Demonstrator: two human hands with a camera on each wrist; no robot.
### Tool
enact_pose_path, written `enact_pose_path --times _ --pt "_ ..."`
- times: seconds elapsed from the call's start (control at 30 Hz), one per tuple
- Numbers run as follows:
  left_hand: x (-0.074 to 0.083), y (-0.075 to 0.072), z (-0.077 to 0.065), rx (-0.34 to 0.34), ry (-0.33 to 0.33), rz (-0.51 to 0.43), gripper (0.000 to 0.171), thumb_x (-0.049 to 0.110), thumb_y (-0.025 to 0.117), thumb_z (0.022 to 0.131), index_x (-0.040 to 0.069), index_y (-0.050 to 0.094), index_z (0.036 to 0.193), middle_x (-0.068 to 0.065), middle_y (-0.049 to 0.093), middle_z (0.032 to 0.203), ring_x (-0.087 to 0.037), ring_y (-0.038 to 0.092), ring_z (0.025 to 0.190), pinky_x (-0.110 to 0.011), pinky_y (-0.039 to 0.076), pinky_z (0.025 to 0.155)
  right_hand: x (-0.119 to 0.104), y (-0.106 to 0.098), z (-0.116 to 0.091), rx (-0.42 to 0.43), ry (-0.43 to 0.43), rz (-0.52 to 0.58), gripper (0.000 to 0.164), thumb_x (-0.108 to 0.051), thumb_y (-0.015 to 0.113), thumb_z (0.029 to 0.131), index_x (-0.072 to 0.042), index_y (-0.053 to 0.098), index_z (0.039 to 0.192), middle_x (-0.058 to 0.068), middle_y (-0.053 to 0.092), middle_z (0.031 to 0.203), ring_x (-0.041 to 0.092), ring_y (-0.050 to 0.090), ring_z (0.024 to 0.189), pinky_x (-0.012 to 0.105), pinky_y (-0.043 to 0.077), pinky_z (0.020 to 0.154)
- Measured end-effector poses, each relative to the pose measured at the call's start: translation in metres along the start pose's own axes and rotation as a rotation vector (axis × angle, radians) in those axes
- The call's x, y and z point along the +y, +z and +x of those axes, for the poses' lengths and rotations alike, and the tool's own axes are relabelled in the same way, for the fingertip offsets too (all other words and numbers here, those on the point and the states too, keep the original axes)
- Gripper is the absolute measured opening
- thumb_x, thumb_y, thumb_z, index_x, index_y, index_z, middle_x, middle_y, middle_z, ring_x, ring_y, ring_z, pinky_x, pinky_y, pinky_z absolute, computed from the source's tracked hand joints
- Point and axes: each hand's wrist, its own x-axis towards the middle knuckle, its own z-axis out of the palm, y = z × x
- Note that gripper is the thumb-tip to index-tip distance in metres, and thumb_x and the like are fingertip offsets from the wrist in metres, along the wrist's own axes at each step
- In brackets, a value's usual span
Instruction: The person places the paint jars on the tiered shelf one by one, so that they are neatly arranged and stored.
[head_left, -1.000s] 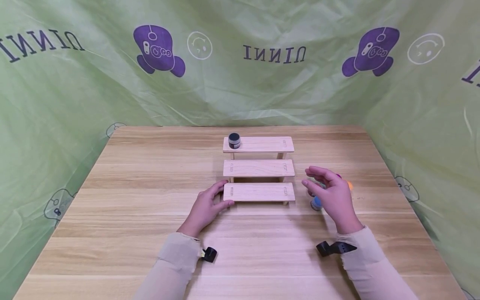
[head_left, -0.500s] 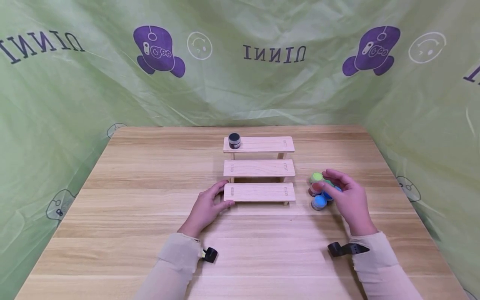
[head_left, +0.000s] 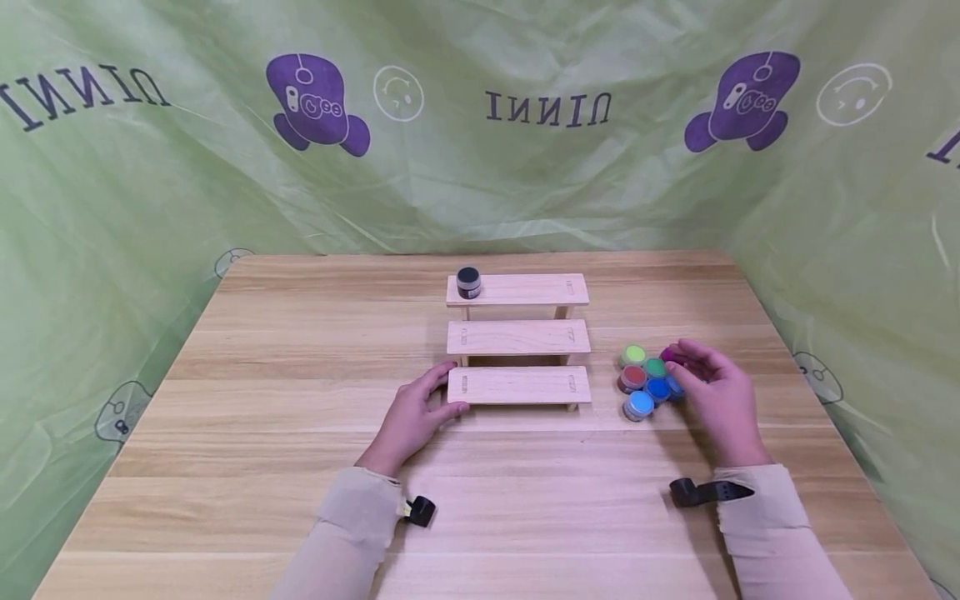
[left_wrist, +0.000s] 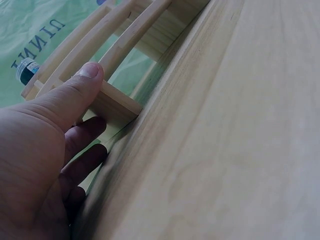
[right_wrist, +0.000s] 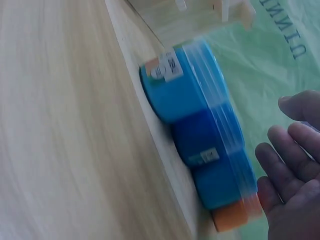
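A three-tier wooden stand (head_left: 517,385) sits mid-table. My left hand (head_left: 408,421) holds the left end of its lowest step, thumb (left_wrist: 90,75) along the front and fingers round the side. One black-lidded jar (head_left: 468,283) stands at the left of the top step. Right of the stand, several small jars cluster: light blue (head_left: 638,406), dark blue (head_left: 657,390), red (head_left: 632,379), green (head_left: 656,368), lime (head_left: 633,357) and purple (head_left: 669,357). Over the cluster's right side hovers my right hand (head_left: 723,408), fingers loosely bent. An orange jar (right_wrist: 231,216) shows beside the blue ones in the right wrist view.
The wooden table (head_left: 300,350) extends around the stand. Behind it and at both sides hangs a green printed curtain (head_left: 480,183). Small black wrist cameras (head_left: 420,511) are strapped at both sleeves.
My right hand has drawn back to the right across the jars, uncovering the red, lime, green and blue ones. The left hand and the stand have stayed in place.
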Motion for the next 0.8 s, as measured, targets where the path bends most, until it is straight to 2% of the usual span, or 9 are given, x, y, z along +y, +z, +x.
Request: enact_pose_path --times 0.1,0.33,0.63,0.8 --pt "0.001 0.0 0.0 0.0 0.001 0.0 0.069 0.026 0.083 0.083 0.013 0.054 0.144 -0.007 0.064 0.135 -0.025 0.049 0.136 -0.046 0.033 0.116 0.002 -0.004 0.001 0.01 0.021 -0.017 0.048 -0.017 0.072 0.095 0.0 0.057 0.137 0.003 0.069 0.122 0.001 0.062 0.103 0.008 0.048 0.085" --pt "0.0 0.0 0.0 -0.005 -0.006 0.005 0.069 0.027 0.083 0.084 0.013 0.054 0.144 -0.006 0.064 0.135 -0.024 0.049 0.136 -0.046 0.033 0.116 0.005 -0.016 0.004 0.026 0.041 -0.062 0.05 -0.019 0.069 0.097 0.0 0.054 0.14 -0.005 0.066 0.124 -0.003 0.059 0.105 0.006 0.047 0.085" --pt "0.001 0.0 0.0 -0.003 0.0 0.017 0.07 0.027 0.083 0.083 0.012 0.053 0.145 -0.007 0.065 0.134 -0.025 0.05 0.136 -0.046 0.034 0.116 0.013 -0.025 0.008 0.012 0.076 -0.072 0.054 -0.02 0.07 0.096 -0.001 0.051 0.144 0.004 0.063 0.135 0.0 0.058 0.11 0.005 0.046 0.086" --pt "0.002 0.0 0.0 0.011 0.035 0.015 0.068 0.025 0.083 0.083 0.01 0.055 0.143 -0.007 0.067 0.131 -0.026 0.052 0.134 -0.048 0.036 0.114 0.019 -0.03 0.009 -0.009 0.094 -0.102 0.055 -0.02 0.068 0.098 -0.003 0.049 0.146 0.007 0.06 0.14 0.001 0.057 0.11 0.005 0.047 0.085"
